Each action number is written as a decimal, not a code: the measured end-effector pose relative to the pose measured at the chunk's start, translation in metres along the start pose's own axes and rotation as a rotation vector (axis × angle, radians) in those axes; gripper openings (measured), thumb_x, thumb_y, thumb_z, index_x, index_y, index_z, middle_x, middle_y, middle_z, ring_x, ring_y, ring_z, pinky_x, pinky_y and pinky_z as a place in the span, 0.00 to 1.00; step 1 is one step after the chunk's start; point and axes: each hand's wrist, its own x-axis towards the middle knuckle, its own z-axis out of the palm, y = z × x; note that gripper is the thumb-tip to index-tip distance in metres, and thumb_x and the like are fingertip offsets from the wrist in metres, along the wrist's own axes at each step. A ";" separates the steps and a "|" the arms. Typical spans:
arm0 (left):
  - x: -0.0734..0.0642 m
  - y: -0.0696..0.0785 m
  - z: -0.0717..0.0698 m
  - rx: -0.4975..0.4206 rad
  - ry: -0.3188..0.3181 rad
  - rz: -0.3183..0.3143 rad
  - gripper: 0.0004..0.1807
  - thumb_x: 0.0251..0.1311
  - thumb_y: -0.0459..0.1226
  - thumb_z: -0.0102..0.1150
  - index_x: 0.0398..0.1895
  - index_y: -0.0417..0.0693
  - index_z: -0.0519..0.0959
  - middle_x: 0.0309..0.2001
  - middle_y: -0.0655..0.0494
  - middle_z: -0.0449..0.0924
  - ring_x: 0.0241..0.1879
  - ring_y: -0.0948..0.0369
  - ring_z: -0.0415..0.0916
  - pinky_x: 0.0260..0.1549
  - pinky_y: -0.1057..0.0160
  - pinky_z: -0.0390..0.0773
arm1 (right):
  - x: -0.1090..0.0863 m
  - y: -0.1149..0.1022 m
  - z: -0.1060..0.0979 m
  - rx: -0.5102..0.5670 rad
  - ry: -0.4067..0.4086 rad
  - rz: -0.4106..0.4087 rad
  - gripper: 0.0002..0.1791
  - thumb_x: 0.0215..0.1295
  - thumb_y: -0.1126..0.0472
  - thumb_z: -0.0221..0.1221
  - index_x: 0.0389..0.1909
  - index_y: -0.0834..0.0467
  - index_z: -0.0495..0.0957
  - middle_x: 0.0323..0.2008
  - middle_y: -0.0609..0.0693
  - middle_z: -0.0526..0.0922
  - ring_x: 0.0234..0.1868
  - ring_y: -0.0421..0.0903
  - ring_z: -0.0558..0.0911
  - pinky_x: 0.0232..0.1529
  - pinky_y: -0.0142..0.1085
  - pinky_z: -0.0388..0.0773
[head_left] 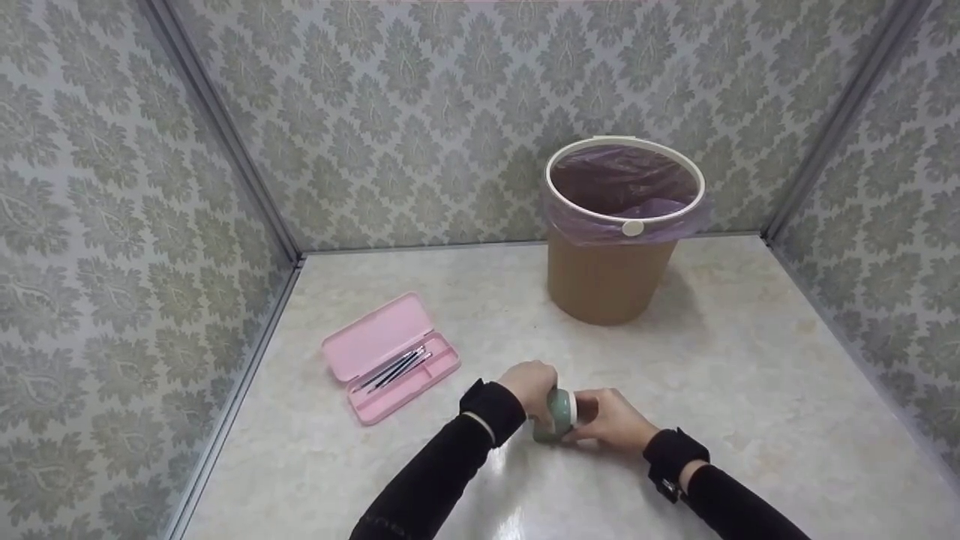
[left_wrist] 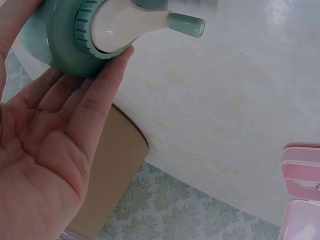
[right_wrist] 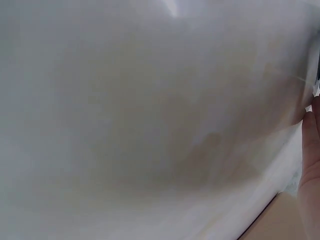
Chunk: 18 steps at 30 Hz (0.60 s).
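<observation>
A green crank-handled pencil sharpener [head_left: 559,410] is between my hands low over the table, its white end toward the right. My left hand [head_left: 531,386] grips its green body from the left. In the left wrist view, the fingers of that hand lie along the body, beside the ribbed green collar and the white crank [left_wrist: 131,25] with its green knob [left_wrist: 186,25]. With thumb and fingers, my right hand [head_left: 615,421] holds the white end. Only a few right fingers [right_wrist: 311,145] show at the edge of the right wrist view; their contact with the sharpener is not clear there.
An open pink pencil case [head_left: 379,339] with several dark pencils [head_left: 397,369] lies to the left on the pale table [head_left: 480,300]. Behind my hands, a brown bin [head_left: 604,281] with a purple liner stands near the back wall. Patterned panels enclose the table's back and sides.
</observation>
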 end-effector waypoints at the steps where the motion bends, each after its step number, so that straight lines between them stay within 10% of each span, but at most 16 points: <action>1: 0.000 0.000 0.000 0.002 0.003 0.001 0.19 0.35 0.40 0.82 0.33 0.46 0.86 0.30 0.56 0.88 0.23 0.63 0.69 0.26 0.68 0.71 | 0.000 0.000 0.000 0.008 -0.002 0.001 0.27 0.48 0.58 0.79 0.53 0.48 0.85 0.51 0.46 0.90 0.51 0.33 0.85 0.59 0.26 0.77; 18: 0.008 -0.002 0.008 0.003 0.007 -0.010 0.21 0.33 0.42 0.85 0.32 0.46 0.86 0.29 0.56 0.85 0.24 0.62 0.69 0.28 0.66 0.73 | -0.002 0.002 -0.001 -0.032 0.005 -0.004 0.30 0.49 0.56 0.79 0.55 0.53 0.85 0.53 0.50 0.90 0.54 0.37 0.86 0.61 0.29 0.78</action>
